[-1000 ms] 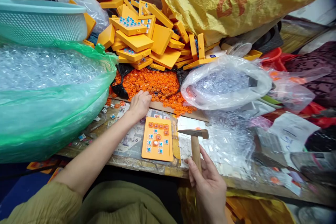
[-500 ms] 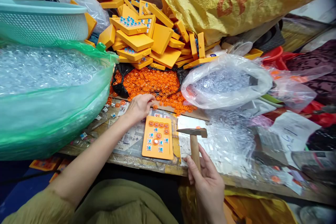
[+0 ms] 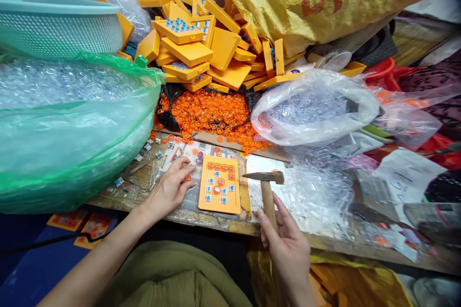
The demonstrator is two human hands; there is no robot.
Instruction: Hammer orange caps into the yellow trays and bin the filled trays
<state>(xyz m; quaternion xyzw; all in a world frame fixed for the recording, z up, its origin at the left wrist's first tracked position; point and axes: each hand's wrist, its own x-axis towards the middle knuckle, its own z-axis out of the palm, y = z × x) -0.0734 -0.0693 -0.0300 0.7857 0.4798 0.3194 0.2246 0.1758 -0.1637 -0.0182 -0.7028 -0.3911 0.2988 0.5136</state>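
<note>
A yellow-orange plate (image 3: 219, 206) lies flat on the bench, with several blue-centred switches and several clear orange caps on its face. Left of it is my left hand (image 3: 173, 187), fingers spread and curved over the bench, with orange pieces (image 3: 187, 177) under or beside the fingertips; whether it grips them is hard to see. My right hand (image 3: 288, 240) is wrapped round the wooden handle of a hammer (image 3: 267, 201), right of the plate. The hammer's metal head is up and lies over a white sheet (image 3: 255, 165).
Loose orange caps (image 3: 209, 108) spill from a black bag behind the plate. Yellow plates (image 3: 190, 53) are piled farther back. A green bag (image 3: 72, 139) of clear parts bulges at left, a white bag (image 3: 259, 122) at right. Small switches (image 3: 147, 146) lie near the green bag.
My left hand has come back from the orange caps toward me and to the left, and its fingers have spread. Several orange pieces now lie on the bench near it. The hammer is almost unmoved.
</note>
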